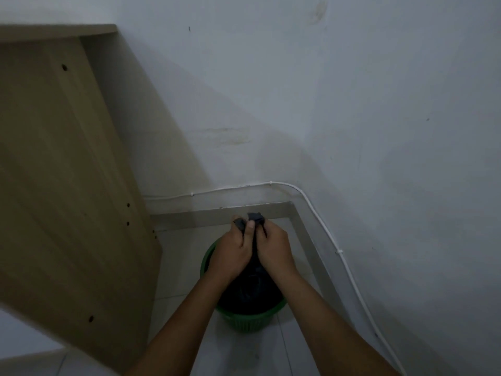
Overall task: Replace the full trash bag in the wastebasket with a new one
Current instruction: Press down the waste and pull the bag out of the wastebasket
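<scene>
Both hands were over the green wastebasket (245, 320), which stood on the pale tiled floor (295, 346) in the corner of the room, just beside the wooden side panel (67, 172) of a piece of furniture on the left. The black trash bag (250, 287) sat inside the basket, its body filling the opening, and its top was gathered up into a neck rising between the two hands.

The left hand (233, 253) had its fingers curled round the left part of the bag's gathered top; a dark tuft of plastic (240, 223) stuck out above the knuckles, and the thumb (250, 228) pressed against the neck. The right hand (272, 249) gripped the right part the same way, fingers curled in, with a second tuft (256, 217) poking up above them. The two hands were nearly touching, the neck of the bag pinched in the narrow gap between them. Whether the tufts were crossed or knotted could not be told; the fingers hid that spot.

Both forearms came in from the bottom of the view, bare. A thin white cable (311, 202) ran clipped along the white wall (352, 104) above the skirting (206, 213), turned the corner and went down the right-hand side. The room was dim.
</scene>
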